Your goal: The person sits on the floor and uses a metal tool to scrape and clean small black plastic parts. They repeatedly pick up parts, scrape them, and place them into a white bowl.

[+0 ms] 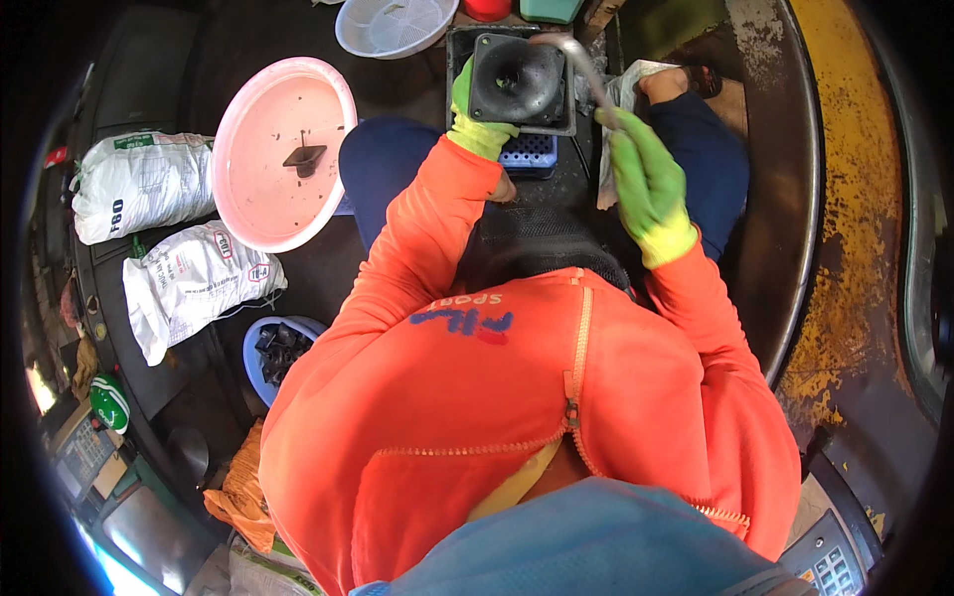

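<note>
A black square plate with a round, funnel-shaped hollow, like a speaker horn point(517, 81), is tilted up in front of me. My left hand point(479, 117), in a yellow-green glove, grips its left edge; most of the fingers are behind it. In my right hand point(648, 184), gloved the same way, is a curved, hook-ended metal tool point(594, 79). The tool's bent end lies at the horn's upper right corner; whether it touches cannot be told. Beneath the horn are a dark square tray point(562, 127) and a blue perforated basket point(532, 159).
To the left, a pink basin point(248, 204) holds a small black part point(305, 159) and scraps. Two white sacks point(149, 184) lie beyond it. A blue tub point(256, 372) of black pieces stands nearer. A white strainer point(393, 30) is at the back, a worn yellow metal edge point(845, 199) at right.
</note>
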Motion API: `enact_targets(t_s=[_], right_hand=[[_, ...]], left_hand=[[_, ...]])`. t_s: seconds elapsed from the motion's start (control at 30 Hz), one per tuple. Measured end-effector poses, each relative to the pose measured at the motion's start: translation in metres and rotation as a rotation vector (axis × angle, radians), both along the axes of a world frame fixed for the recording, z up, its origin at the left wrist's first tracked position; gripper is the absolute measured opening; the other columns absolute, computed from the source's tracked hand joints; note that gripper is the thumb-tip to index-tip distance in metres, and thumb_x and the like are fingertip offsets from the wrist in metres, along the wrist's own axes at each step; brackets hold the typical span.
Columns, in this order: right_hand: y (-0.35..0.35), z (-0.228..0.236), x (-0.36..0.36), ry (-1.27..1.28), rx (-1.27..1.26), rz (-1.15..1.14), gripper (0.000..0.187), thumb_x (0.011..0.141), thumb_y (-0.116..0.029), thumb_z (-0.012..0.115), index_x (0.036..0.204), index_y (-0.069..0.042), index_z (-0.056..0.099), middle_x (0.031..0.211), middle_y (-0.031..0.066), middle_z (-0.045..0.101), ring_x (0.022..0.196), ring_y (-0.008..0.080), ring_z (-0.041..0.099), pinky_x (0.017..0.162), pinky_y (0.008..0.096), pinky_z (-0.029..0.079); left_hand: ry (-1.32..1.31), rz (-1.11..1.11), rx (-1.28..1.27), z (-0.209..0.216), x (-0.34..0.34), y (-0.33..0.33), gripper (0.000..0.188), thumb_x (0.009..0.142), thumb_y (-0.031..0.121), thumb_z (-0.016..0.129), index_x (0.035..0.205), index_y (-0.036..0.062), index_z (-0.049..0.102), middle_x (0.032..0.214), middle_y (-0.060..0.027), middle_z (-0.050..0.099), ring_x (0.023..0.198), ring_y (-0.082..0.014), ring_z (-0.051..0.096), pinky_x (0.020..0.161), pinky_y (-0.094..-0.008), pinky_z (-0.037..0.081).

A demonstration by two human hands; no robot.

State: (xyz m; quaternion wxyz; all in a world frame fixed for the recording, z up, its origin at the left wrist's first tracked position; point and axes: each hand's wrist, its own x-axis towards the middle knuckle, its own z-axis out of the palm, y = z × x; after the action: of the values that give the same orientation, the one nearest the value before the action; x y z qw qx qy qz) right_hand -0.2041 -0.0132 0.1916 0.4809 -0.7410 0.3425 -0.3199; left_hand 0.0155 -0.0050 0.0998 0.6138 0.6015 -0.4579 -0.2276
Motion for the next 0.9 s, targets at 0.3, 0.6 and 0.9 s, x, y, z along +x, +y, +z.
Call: enact_targets(t_s=[0.3, 0.6, 0.9], right_hand=[[-0.004, -0.021, 0.002, 0.068, 0.138, 0.083, 0.028, 0.098, -0.014, 0.051, 0.12, 0.001, 0.059, 0.099, 0.0193, 0.065, 0.087, 0.0249, 0.063, 0.079, 0.0331, 0.048], [-0.024, -0.038, 0.007, 0.108, 0.368, 0.201, 0.031, 0.1, -0.021, 0.05, 0.12, 0.0, 0.06, 0.089, 0.0075, 0.063, 0.078, 0.0138, 0.056, 0.072, 0.0272, 0.045], [-0.044, -0.039, 0.007, -0.226, 0.996, -0.048, 0.033, 0.102, -0.023, 0.045, 0.125, -0.001, 0.056, 0.063, -0.0056, 0.041, 0.047, 0.0038, 0.032, 0.041, 0.0196, 0.024]], left_hand=[[0.023, -0.013, -0.153, -0.002, -0.01, 0.001, 0.044, 0.072, 0.016, 0.081, 0.111, 0.0048, 0.064, 0.104, -0.008, 0.069, 0.092, -0.0173, 0.067, 0.081, -0.0311, 0.054], [-0.121, 0.044, -0.143, -0.003, 0.001, -0.002, 0.042, 0.07, 0.014, 0.082, 0.108, 0.0075, 0.065, 0.102, -0.007, 0.068, 0.092, -0.0208, 0.066, 0.081, -0.0313, 0.053], [0.108, 0.558, 0.397, -0.1, 0.182, -0.07, 0.038, 0.076, 0.007, 0.069, 0.112, 0.0083, 0.058, 0.1, -0.0091, 0.067, 0.09, -0.0223, 0.065, 0.077, -0.0353, 0.053]])
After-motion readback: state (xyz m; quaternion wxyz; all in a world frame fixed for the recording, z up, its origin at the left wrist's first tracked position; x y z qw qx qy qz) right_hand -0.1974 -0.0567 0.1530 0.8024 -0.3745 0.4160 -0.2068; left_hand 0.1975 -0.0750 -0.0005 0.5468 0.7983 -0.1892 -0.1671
